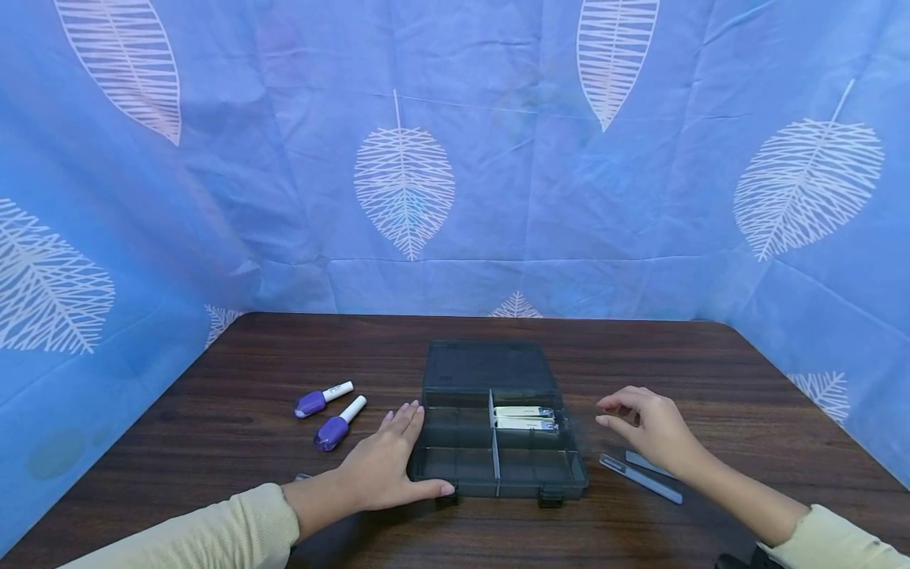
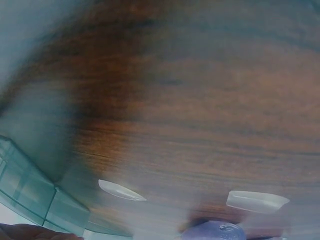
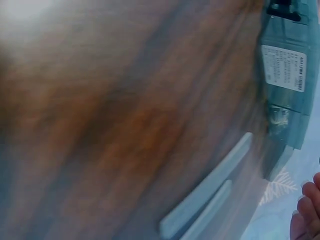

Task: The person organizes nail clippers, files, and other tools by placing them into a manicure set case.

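Your left hand (image 1: 387, 468), released with fingers extended, rests against the open box (image 1: 455, 460) on the bench (image 1: 213, 442). Two clippers (image 1: 522, 424) lie in its far right compartment. Your right hand (image 1: 654, 428), released, fingers loosely bent, is near two files (image 1: 642, 479).

my head view is bright and clear; my wrist views are hazy, the table (image 3: 125, 115) blurred, pale glare in the right one's upper-left corner.

L hand (image 2: 35, 232) nr teal see-thru box (image 2: 65, 210) btm-L, 2 pale pcs (image 2: 256, 201) above purple bottle (image 2: 212, 231), wood tabletop (image 2: 200, 100).
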A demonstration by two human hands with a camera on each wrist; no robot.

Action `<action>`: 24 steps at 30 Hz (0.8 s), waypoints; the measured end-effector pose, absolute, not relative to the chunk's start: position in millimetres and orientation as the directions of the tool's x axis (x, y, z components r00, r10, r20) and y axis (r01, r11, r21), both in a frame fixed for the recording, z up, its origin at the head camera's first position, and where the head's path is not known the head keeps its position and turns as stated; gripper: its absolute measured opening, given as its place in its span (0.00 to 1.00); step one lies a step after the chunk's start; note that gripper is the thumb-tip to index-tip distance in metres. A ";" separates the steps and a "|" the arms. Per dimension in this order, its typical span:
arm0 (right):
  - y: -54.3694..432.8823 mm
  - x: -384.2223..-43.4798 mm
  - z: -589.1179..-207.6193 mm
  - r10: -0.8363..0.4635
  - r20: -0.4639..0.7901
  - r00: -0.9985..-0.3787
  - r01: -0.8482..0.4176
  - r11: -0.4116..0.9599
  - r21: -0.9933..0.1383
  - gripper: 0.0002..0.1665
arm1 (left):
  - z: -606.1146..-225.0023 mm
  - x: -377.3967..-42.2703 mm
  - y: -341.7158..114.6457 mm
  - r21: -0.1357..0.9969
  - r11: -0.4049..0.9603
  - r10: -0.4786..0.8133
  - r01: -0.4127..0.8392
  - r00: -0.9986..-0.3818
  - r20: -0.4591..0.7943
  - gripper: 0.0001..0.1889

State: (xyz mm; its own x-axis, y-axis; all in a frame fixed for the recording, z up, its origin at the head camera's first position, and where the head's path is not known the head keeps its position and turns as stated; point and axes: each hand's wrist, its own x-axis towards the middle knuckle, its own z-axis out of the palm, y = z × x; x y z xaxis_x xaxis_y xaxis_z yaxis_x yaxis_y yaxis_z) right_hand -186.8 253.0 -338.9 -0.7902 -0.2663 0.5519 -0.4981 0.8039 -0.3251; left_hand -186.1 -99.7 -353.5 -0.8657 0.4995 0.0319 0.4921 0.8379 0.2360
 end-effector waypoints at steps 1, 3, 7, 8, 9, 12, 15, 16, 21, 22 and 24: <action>255.1 -185.2 -340.0 -0.264 0.543 -0.797 -0.493 0.805 -0.330 0.08 | -353.4 -186.0 -99.7 0.236 0.838 0.499 0.491 -0.866 0.031 0.55; 258.6 -181.7 -342.2 -0.257 0.521 -0.814 -0.474 0.812 -0.340 0.08 | -353.0 -185.8 -99.6 0.238 0.839 0.498 0.490 -0.867 0.029 0.55; 263.7 -174.0 -347.7 -0.231 0.478 -0.847 -0.431 0.825 -0.365 0.10 | -352.5 -185.8 -99.3 0.240 0.839 0.498 0.489 -0.867 0.029 0.55; 264.6 -172.1 -349.3 -0.223 0.472 -0.853 -0.421 0.828 -0.370 0.10 | -352.4 -185.9 -99.2 0.239 0.838 0.498 0.490 -0.866 0.029 0.55; 265.7 -170.7 -351.3 -0.219 0.476 -0.852 -0.418 0.831 -0.367 0.11 | -352.4 -186.0 -99.1 0.238 0.838 0.499 0.491 -0.866 0.029 0.55; 269.3 -165.9 -356.9 -0.207 0.496 -0.843 -0.416 0.836 -0.358 0.11 | -352.3 -186.1 -98.9 0.234 0.839 0.500 0.491 -0.866 0.025 0.55; 274.0 -161.8 -363.3 -0.193 0.525 -0.829 -0.413 0.845 -0.340 0.12 | -352.2 -186.0 -98.7 0.236 0.839 0.500 0.490 -0.866 0.021 0.56; 275.6 -160.1 -364.9 -0.186 0.527 -0.829 -0.406 0.849 -0.339 0.12 | -352.2 -186.0 -98.6 0.235 0.840 0.499 0.490 -0.866 0.020 0.56; 282.9 -151.5 -371.7 -0.158 0.493 -0.855 -0.366 0.858 -0.359 0.12 | -351.8 -186.0 -98.6 0.233 0.838 0.501 0.493 -0.865 0.028 0.56; 284.4 -149.8 -373.0 -0.152 0.469 -0.870 -0.349 0.862 -0.367 0.12 | -351.8 -186.0 -98.7 0.233 0.838 0.502 0.494 -0.865 0.029 0.55; 287.0 -146.4 -375.7 -0.134 0.417 -0.899 -0.309 0.869 -0.387 0.12 | -351.9 -185.7 -99.1 0.237 0.837 0.502 0.494 -0.864 0.029 0.55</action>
State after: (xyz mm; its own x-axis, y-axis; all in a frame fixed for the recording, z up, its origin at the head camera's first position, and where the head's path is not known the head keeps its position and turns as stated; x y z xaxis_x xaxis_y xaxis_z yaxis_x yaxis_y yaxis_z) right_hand -146.4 287.0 -375.7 -0.8991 -0.1337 0.4167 -0.3085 0.8690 -0.3868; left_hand -185.7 -99.1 -351.9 -0.8643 0.5020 0.0295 0.4940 0.8366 0.2367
